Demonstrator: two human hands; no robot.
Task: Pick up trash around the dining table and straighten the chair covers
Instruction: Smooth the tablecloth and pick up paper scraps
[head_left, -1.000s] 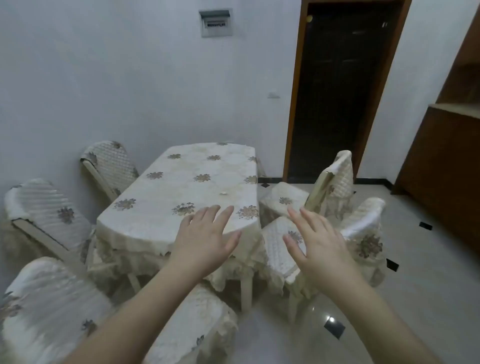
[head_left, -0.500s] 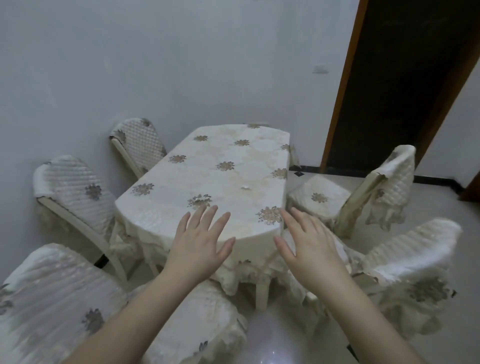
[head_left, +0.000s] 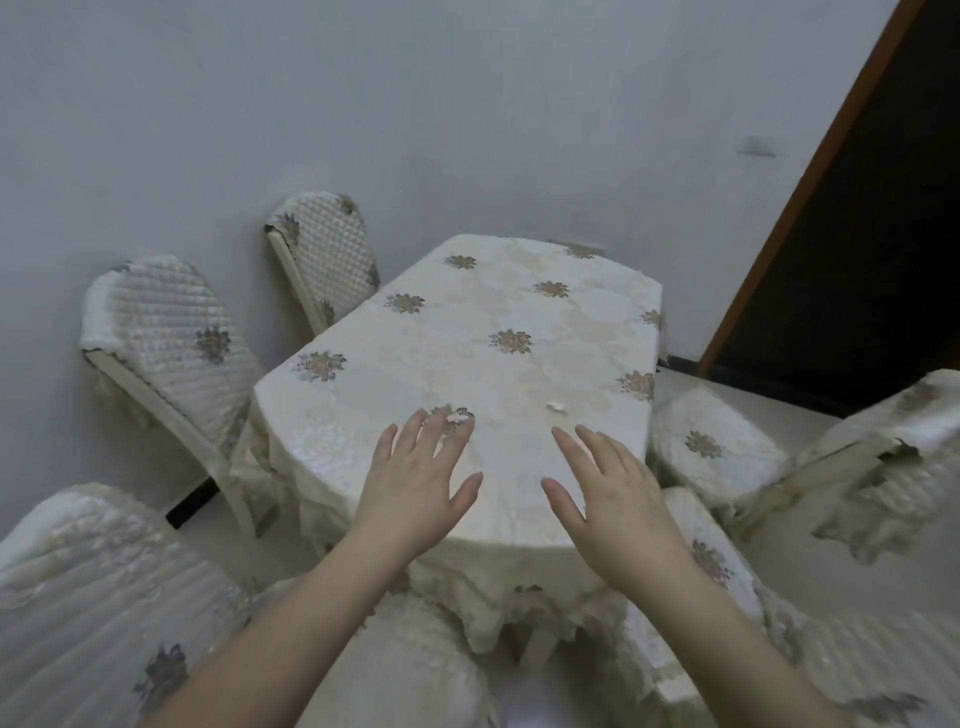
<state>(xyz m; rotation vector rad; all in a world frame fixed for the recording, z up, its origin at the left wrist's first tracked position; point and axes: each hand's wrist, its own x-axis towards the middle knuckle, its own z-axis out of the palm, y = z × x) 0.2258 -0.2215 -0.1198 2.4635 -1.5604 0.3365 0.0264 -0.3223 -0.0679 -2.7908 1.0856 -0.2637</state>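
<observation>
Chairs ringing table, possibly paper scrap

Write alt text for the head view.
Two open hands, left hand and right hand, reach over a dining table draped in a floral cloth. A small white scrap lies on it, and covered chairs stand around.

Dining table stands against the wall, small scrap lying on its near right part. Two covered chairs left of it, two right, one at its near end; doorway behind right
</observation>
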